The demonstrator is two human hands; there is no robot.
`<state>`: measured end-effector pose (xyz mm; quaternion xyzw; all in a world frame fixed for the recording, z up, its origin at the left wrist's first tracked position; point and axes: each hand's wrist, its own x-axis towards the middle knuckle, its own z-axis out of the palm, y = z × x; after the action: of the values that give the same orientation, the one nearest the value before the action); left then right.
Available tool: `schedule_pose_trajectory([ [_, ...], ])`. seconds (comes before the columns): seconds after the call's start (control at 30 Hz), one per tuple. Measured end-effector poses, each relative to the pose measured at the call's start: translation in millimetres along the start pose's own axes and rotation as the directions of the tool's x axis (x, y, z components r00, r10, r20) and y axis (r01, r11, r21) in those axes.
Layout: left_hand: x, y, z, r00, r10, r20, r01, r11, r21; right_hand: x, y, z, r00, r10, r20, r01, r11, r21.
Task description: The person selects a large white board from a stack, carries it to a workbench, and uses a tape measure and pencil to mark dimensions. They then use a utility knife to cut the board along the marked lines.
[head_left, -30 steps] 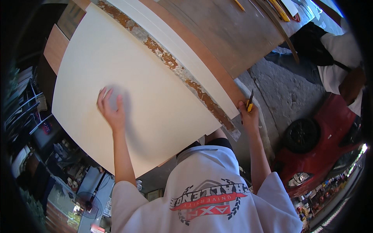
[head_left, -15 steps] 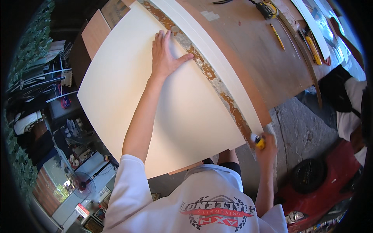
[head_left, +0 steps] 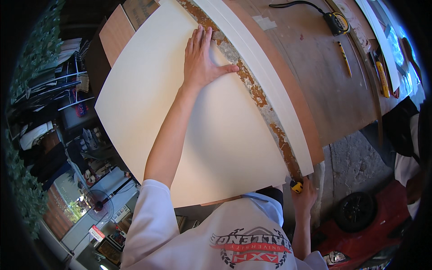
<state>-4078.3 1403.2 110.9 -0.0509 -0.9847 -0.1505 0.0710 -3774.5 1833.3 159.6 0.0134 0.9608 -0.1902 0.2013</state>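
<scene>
A large cream-white sheet (head_left: 148, 112) lies before me, with a worn metal straightedge (head_left: 256, 94), mottled grey and rusty brown, laid along its right side. My left hand (head_left: 200, 67) is open, pressing down with fingers spread. Its fingertips and thumb tip reach the straightedge while the palm rests over the sheet. At the straightedge's near end, my right hand (head_left: 305, 197) is closed around a small yellow-and-black tool (head_left: 296, 187). Most of that tool is hidden in the hand. A white strip (head_left: 270, 67) runs along the straightedge's right side.
On the brown tabletop (head_left: 297, 54) lie a tape measure (head_left: 336, 23), a yellow pencil (head_left: 345, 59) and a yellow-handled cutter (head_left: 382, 78). A person in dark and white clothing (head_left: 402, 130) is at the right. A red car (head_left: 373, 225) and a standing fan (head_left: 98, 205) are nearby.
My right hand has moved slightly nearer to me with the tool, past the straightedge's near end. My left hand keeps its place on the straightedge. The whole view has shifted a little.
</scene>
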Motion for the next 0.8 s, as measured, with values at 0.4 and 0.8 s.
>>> schedule_pose_trajectory([
  [0.4, 0, 3, 1, 1.0, -0.003, -0.011, 0.003, 0.999, 0.035, -8, 8, 11, 0.999, -0.023, -0.045, 0.023, 1.0, 0.004],
  [0.8, -2, -3, 7, 0.994, 0.087, -0.069, -0.086, 0.996, 0.019, -5, 5, 2, 0.999, -0.047, -0.028, 0.047, 0.999, 0.001],
])
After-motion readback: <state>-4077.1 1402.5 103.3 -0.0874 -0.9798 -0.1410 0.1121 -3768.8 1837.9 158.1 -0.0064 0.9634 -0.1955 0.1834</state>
